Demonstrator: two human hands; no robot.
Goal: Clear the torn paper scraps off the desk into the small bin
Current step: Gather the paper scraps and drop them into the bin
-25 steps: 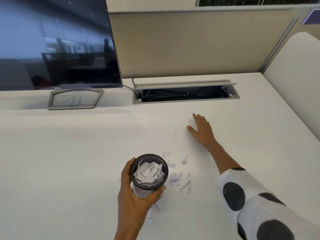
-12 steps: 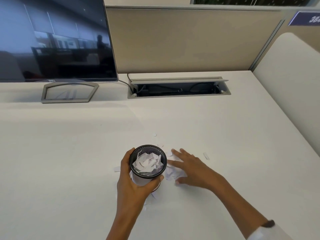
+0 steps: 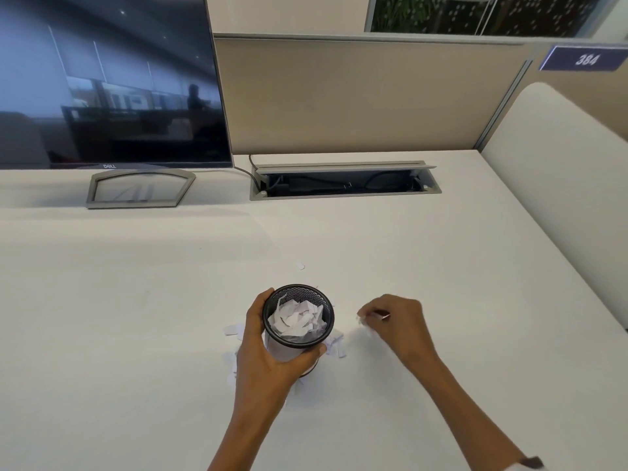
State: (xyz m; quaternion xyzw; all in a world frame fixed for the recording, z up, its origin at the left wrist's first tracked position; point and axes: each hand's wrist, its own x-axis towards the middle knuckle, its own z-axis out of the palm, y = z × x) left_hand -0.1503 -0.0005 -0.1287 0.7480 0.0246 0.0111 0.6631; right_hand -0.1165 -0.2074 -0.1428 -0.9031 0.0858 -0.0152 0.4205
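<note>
White office desk (image 3: 136, 317) carries flimsy torn white paper scraps (image 3: 334, 341), best pinched at edges, which right hand (image 3: 397, 321) fingers pinch while left hand (image 3: 268, 362) grips small black mesh bin (image 3: 298, 321).

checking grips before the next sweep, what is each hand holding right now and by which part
The left hand grips the small mesh bin round its side wall, just below the rim. The right hand pinches small paper scraps at its fingertips.
</note>
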